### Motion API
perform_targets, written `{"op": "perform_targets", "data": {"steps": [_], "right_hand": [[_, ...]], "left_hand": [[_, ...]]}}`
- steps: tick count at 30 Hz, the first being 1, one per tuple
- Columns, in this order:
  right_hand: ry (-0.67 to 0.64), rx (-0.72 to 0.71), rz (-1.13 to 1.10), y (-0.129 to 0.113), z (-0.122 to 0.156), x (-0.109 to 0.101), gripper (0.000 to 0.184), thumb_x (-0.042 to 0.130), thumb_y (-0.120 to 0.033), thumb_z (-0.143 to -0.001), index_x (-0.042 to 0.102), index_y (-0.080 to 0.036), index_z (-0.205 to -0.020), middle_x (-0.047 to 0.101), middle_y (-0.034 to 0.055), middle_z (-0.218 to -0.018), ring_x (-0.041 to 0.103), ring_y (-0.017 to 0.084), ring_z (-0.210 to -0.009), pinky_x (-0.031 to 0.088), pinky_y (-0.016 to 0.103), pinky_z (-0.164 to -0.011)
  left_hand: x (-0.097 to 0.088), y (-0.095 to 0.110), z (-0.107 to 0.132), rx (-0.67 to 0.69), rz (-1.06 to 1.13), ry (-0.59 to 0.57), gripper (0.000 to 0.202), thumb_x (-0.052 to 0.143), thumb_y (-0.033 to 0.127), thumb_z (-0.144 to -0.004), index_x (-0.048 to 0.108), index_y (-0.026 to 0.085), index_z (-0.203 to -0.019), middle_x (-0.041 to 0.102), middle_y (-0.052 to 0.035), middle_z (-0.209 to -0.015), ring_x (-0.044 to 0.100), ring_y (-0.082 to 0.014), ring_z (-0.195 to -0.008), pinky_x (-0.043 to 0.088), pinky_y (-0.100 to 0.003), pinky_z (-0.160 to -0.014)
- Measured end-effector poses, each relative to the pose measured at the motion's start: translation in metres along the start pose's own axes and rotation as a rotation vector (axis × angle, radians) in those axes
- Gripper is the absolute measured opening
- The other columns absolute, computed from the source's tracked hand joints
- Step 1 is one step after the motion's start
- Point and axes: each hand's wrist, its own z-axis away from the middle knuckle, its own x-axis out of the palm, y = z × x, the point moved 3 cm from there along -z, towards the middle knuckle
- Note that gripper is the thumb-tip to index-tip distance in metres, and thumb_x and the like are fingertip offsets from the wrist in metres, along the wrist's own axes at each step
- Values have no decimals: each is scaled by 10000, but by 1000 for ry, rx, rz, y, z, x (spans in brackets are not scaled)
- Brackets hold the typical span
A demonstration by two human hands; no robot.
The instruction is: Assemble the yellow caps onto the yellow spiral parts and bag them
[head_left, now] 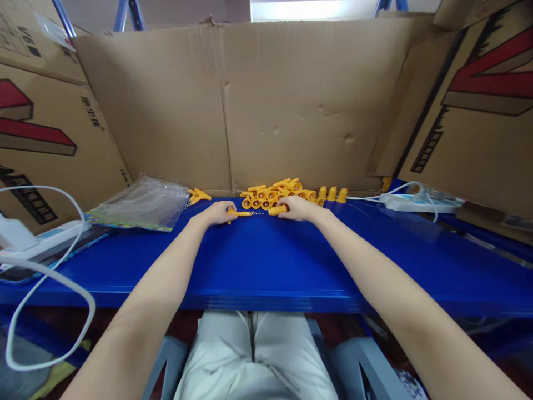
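So, landmark = pile of yellow parts, back of blue tabletop. Left hand, just left of the pile and nearer the wearer, grips a yellow handle; its spiral shaft points right, in front of the pile. Right hand, at the pile's near side, pinches a yellow sleeve, roughly in line with the shaft. Spare handles left of pile, plastic bags farther left; yellow caps right of it.
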Motion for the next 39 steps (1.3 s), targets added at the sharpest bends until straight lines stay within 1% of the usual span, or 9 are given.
{"op": "perform_targets", "data": {"steps": [4, 9, 17, 22, 27, 30, 35, 37, 39], "right_hand": [[5, -42, 50, -3, -2, 8, 216, 629, -276, -760, 641, -167, -946, 672, 81, -940, 621, 212, -828, 431, 264, -688], [29, -99, 24, -7, -3, 10, 226, 621, -277, -777, 639, -149, -963, 671, 91, -974, 618, 215, -855, 434, 273, -719], [38, -46, -225, -10, -3, 11, 315, 622, -304, -786, 633, -145, -1058, 684, 60, -864, 618, 174, -745, 446, 261, -674], [20, -44, -229, -11, -3, 12, 353, 642, -274, -771, 638, -136, -1096, 686, 64, -871, 620, 182, -765, 443, 263, -686], [-9, -59, -252, -16, -1, 12, 352, 638, -254, -772, 640, -117, -1097, 681, 68, -885, 614, 181, -786, 443, 264, -697], [11, -59, -331, -13, -3, 14, 349, 641, -243, -771, 632, -126, -1099, 674, 71, -929, 609, 173, -807, 455, 275, -740], [17, -49, -546, 1, -9, 17, 470, 714, -156, -680, 563, -137, -1125, 606, 100, -1103, 602, 162, -897, 479, 297, -827], [1, -27, -642, 6, -9, 17, 450, 727, -132, -654, 556, -145, -1071, 614, 89, -1067, 614, 147, -870, 494, 288, -808], [-55, 17, -755, 9, -8, 17, 373, 736, -162, -660, 559, -143, -987, 646, 75, -966, 636, 134, -781, 513, 276, -754]], "left_hand": [[0, 5, 1, 10, 21, -8, 247, 555, 301, -695, 598, 208, -919, 666, 20, -658, 579, -134, -612, 391, -218, -571], [0, 12, 2, 51, 18, 3, 221, 562, 311, -697, 591, 205, -888, 657, 18, -656, 577, -144, -643, 385, -224, -591], [5, 20, -1, 97, 29, 83, 301, 528, 365, -736, 542, 208, -993, 630, 21, -687, 565, -147, -650, 379, -238, -609], [9, 25, -1, 142, 18, 102, 353, 583, 375, -701, 523, 209, -1007, 643, 11, -712, 579, -158, -670, 394, -247, -631], [9, 32, 3, 104, -15, 98, 280, 556, 293, -688, 572, 223, -958, 632, 26, -636, 564, -147, -611, 386, -239, -610], [9, 31, 3, 90, -7, 106, 281, 550, 289, -677, 613, 215, -941, 629, 25, -619, 553, -137, -596, 373, -230, -590], [10, 24, 0, 86, 28, 108, 267, 564, 309, -651, 644, 195, -879, 627, 18, -616, 541, -132, -582, 359, -228, -570], [10, 23, 0, 85, 33, 109, 271, 561, 300, -647, 644, 191, -882, 621, 20, -602, 543, -136, -585, 360, -230, -578], [10, 23, 0, 77, 38, 108, 280, 561, 284, -640, 642, 187, -891, 611, 23, -586, 541, -136, -581, 362, -230, -582]]}}
